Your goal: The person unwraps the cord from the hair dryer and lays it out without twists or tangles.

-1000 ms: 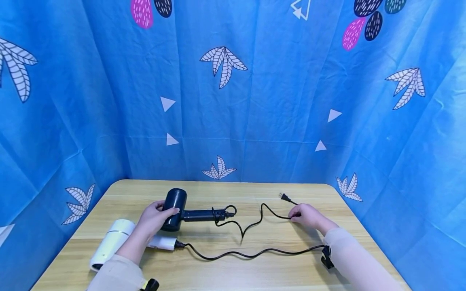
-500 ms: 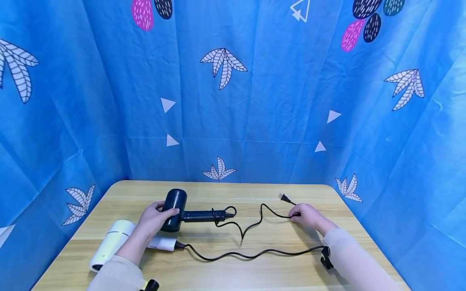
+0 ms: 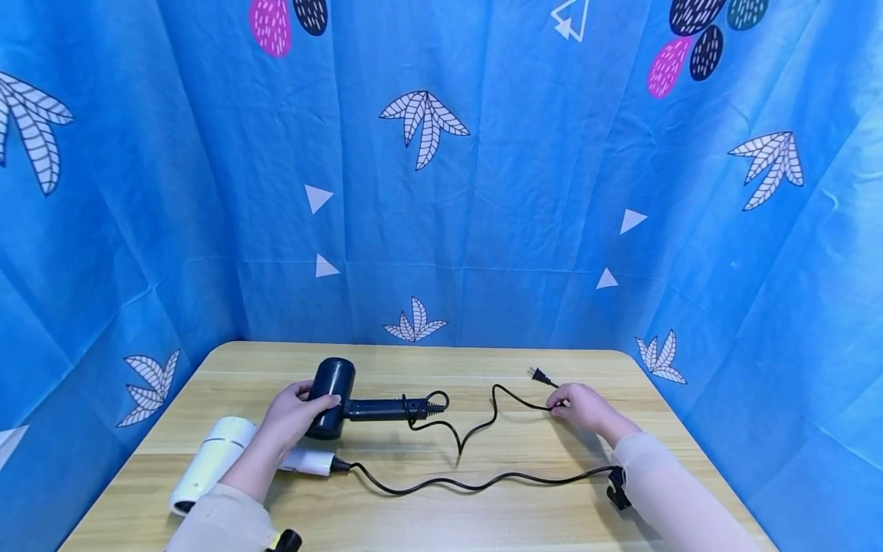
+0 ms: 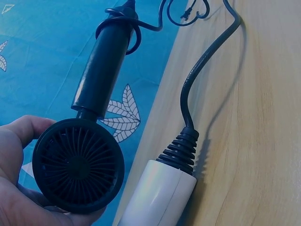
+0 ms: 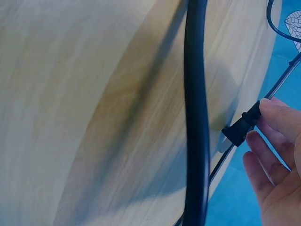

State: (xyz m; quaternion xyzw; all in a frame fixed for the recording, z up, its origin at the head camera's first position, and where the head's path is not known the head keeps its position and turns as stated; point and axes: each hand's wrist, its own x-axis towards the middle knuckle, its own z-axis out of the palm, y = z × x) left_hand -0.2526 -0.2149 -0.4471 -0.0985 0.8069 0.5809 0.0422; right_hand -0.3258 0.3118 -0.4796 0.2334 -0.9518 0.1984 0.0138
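A black hair dryer [image 3: 333,399] lies across the left of the table, handle to the right, its cord looped round the handle's end. My left hand [image 3: 290,414] grips its barrel; the left wrist view shows the round vented end [image 4: 78,165] between thumb and fingers. At the right, my right hand [image 3: 582,406] holds the end of the black dryer's cord [image 3: 476,429]. In the right wrist view, thumb and fingers pinch a black plug [image 5: 241,128], its prongs blurred. Another black power plug [image 3: 540,375] with two prongs lies just beyond that hand.
A white hair dryer [image 3: 214,464] lies under my left forearm, partly hidden. Its black cord [image 3: 441,481] runs rightward to my right wrist and crosses close before that wrist's camera. Blue patterned cloth [image 3: 441,215] stands behind the wooden table [image 3: 414,529] and at both sides.
Near my right hand, the black dryer's cord has shifted slightly away from me with the fingers. My left hand and both hair dryers stay where they were.
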